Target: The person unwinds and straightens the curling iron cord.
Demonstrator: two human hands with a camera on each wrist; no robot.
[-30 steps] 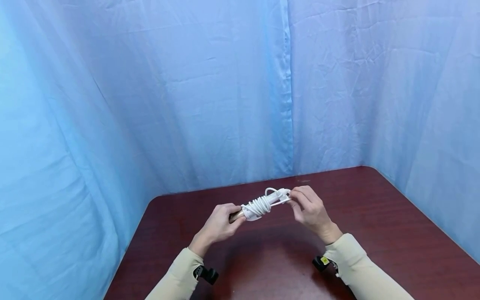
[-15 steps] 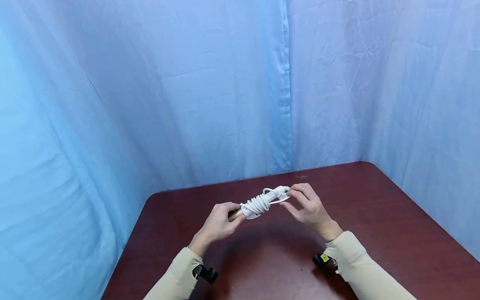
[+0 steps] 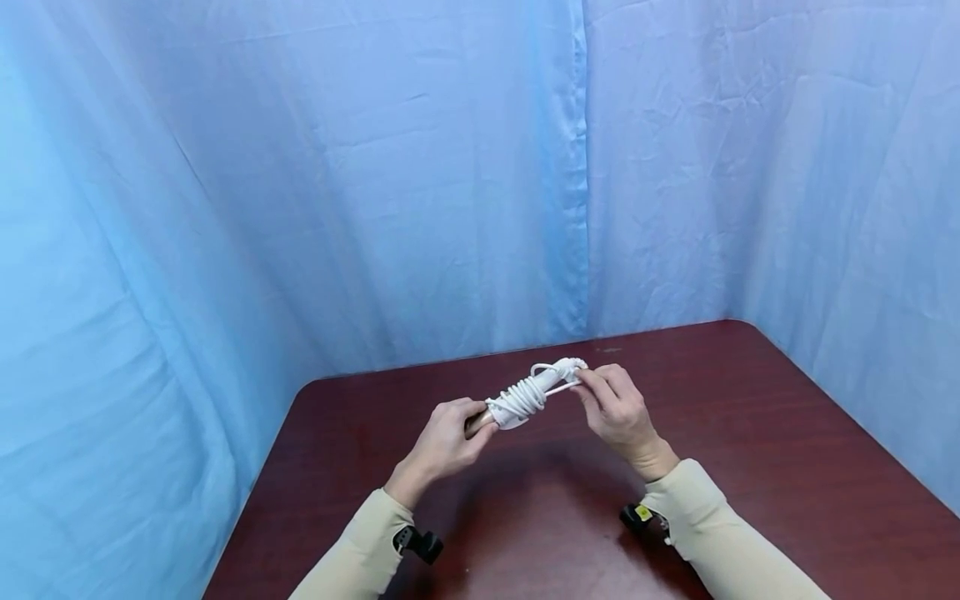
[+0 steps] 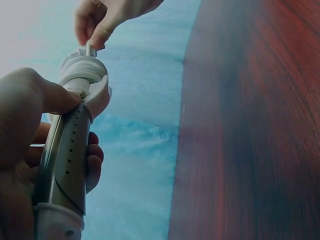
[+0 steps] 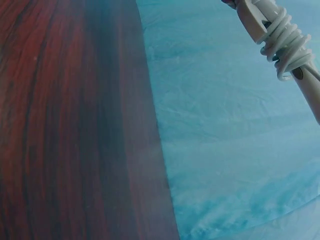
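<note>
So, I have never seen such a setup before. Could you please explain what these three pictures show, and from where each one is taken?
These are a person's two bare hands, filmed by three cameras at one moment. The wide picture comes from a camera on the head, looking down at a dark red wooden table with blue cloth hung around it. The other two come from cameras on the wrists, so they look sideways along the table. The left hand grips the metal barrel of a rod-shaped appliance, held above the table. A white cord is wound around its handle. The right hand pinches the cord's end. Black wrist-camera mounts show under the sleeves.
</note>
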